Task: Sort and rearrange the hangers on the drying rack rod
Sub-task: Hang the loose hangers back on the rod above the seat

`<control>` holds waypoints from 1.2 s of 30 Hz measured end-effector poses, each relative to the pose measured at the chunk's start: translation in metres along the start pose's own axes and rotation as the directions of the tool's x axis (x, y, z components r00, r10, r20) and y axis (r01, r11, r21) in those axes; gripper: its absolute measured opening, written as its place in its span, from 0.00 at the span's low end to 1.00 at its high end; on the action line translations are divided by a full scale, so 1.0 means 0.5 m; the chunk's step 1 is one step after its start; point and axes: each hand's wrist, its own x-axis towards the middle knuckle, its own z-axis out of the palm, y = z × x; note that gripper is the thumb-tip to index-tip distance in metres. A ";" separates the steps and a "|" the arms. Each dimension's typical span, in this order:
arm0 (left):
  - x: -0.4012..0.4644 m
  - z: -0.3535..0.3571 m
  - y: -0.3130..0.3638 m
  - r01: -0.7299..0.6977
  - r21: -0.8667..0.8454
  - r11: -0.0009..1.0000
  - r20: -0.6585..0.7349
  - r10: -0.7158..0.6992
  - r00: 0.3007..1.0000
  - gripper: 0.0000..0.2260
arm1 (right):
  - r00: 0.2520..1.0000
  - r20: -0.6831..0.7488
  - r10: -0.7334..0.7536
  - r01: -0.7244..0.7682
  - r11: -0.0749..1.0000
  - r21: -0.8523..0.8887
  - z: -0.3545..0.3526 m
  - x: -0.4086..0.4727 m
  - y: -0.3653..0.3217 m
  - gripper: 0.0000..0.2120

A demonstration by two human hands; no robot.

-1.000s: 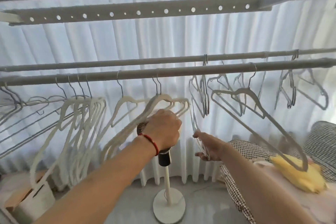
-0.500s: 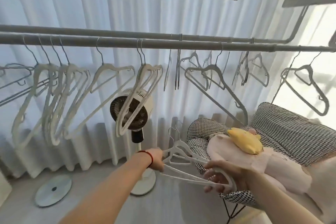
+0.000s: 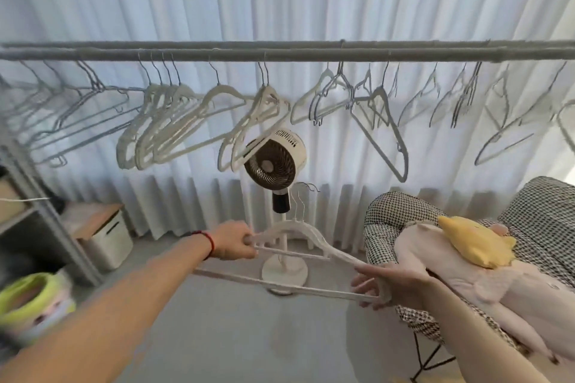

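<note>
A small bundle of white hangers (image 3: 298, 232) lies nearly flat between my hands, well below the rod, hooks pointing up in front of the fan pole. My left hand (image 3: 233, 244) grips the bundle's left end. My right hand (image 3: 385, 284) holds its right end. The grey rod (image 3: 311, 54) runs across the view with a second rod just behind it. White hangers (image 3: 174, 121) hang in a cluster left of centre, thin grey wire hangers (image 3: 77, 109) at far left, and grey hangers (image 3: 376, 121) spread along the right half.
A white standing fan (image 3: 275, 162) stands straight ahead behind the held hangers. A houndstooth chair (image 3: 541, 221) with pink cloth and a yellow plush (image 3: 476, 242) is at right. A white storage box (image 3: 105, 236), shelf frame and green tub (image 3: 28, 295) sit at left.
A second ago my hands were up at the rod among the white hangers. Now both hold a bundle of white hangers low down, and my view has swung left.
</note>
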 end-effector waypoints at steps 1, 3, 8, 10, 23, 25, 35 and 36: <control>-0.025 -0.011 0.001 0.052 -0.063 0.997 0.005 -0.052 0.999 0.10 | 0.984 -0.173 -0.047 0.038 0.998 -0.054 0.009 0.012 -0.006 0.41; -0.073 -0.031 0.003 0.129 -0.195 0.972 0.013 -0.129 0.992 0.07 | 0.902 -0.402 -0.158 0.119 0.985 -0.122 0.034 0.033 -0.023 0.34; -0.156 -0.067 0.060 0.199 -0.672 0.713 0.150 -0.132 0.980 0.10 | 0.927 -0.321 -0.193 0.190 0.981 -0.042 0.155 0.008 -0.121 0.20; -0.166 -0.079 0.106 0.205 -0.775 0.597 0.113 -0.189 0.976 0.12 | 0.958 -0.160 -0.236 0.246 0.968 0.044 0.199 -0.015 -0.169 0.21; -0.129 -0.282 0.241 -0.057 -0.977 0.208 -0.095 -0.178 0.979 0.13 | 0.823 -0.138 -0.551 0.557 0.831 0.000 0.210 -0.105 -0.434 0.20; -0.110 -0.324 0.244 -0.061 -0.977 0.203 -0.096 -0.168 0.981 0.13 | 0.810 -0.162 -0.564 0.574 0.818 0.021 0.199 -0.108 -0.463 0.18; -0.036 -0.458 0.217 -0.044 -0.985 0.166 -0.064 -0.117 0.991 0.12 | 0.810 -0.220 -0.543 0.558 0.830 0.006 0.140 -0.031 -0.469 0.18; -0.027 -0.465 0.211 -0.044 -0.984 0.174 -0.066 -0.119 0.991 0.12 | 0.814 -0.223 -0.537 0.551 0.834 0.002 0.134 -0.022 -0.468 0.18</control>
